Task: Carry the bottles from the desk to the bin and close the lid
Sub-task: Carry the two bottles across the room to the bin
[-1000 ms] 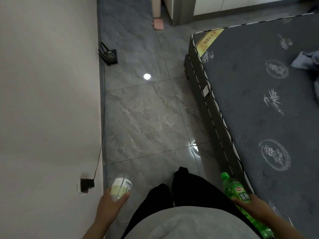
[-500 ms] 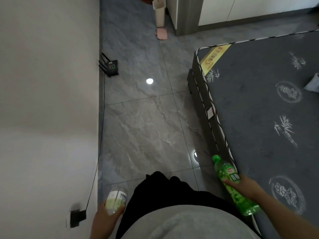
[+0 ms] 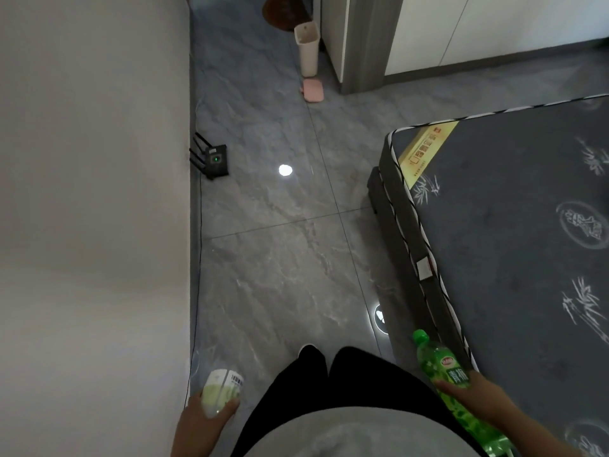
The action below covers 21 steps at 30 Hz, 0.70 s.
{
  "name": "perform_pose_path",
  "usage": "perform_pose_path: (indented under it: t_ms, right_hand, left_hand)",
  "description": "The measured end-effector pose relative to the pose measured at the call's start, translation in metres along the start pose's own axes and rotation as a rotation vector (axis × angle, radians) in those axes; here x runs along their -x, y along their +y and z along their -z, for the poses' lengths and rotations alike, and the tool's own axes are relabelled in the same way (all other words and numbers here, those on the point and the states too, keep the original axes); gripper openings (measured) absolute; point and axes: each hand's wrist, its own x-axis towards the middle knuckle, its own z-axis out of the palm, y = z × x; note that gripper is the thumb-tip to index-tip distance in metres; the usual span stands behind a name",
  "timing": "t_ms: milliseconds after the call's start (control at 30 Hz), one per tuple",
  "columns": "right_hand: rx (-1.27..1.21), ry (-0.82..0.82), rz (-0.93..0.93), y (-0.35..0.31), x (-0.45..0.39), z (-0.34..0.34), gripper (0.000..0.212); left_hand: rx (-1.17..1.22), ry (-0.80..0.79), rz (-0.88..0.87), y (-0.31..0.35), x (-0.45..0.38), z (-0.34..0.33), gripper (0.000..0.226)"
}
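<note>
The left hand (image 3: 204, 420) is curling its fingers round a pale, white-labelled bottle (image 3: 221, 390), while the right hand (image 3: 474, 400) is gripping a green bottle (image 3: 451, 384) at its middle, cap pointing forward. The person is judged to be mid-carry, walking between the wall (image 3: 92, 225) and the mattress (image 3: 514, 242). The beige bin (image 3: 308, 49) is standing well ahead, its pink lid (image 3: 313, 90) apparently lying on the floor beside it; the next move calls for closing that gap.

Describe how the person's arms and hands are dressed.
Both forearms are bare: no sleeve, glove, watch or ring shows on the left hand or the right hand. Below them are a grey top and black trousers.
</note>
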Motion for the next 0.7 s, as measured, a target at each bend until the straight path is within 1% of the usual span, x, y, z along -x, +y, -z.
perform_pose_path:
  t_ms: [100, 233, 400, 467, 600, 700]
  right_hand:
    - [-0.048, -0.019, -0.026, -0.013, -0.005, 0.008, 0.070]
    - [-0.114, -0.032, -0.062, -0.040, -0.016, 0.026, 0.069]
    - [-0.072, -0.047, -0.059, -0.096, -0.053, 0.062, 0.068]
    - [-0.067, -0.039, -0.029, -0.124, -0.069, 0.080, 0.072]
    - [-0.034, -0.025, 0.046, -0.184, -0.098, 0.117, 0.072]
    - [-0.024, -0.018, 0.085, -0.228, -0.112, 0.139, 0.070]
  left_hand:
    - [-0.028, 0.019, -0.076, 0.044, -0.027, 0.011, 0.057]
    - [0.012, 0.037, -0.145, 0.100, -0.056, 0.021, 0.044]
    - [0.017, 0.046, -0.127, 0.150, -0.089, 0.023, 0.040]
    - [0.007, 0.021, -0.065, 0.162, -0.100, 0.022, 0.044]
    - [0.034, -0.043, 0.054, 0.186, -0.115, 0.024, 0.065]
    - [0.049, -0.044, 0.119, 0.201, -0.124, 0.029, 0.067]
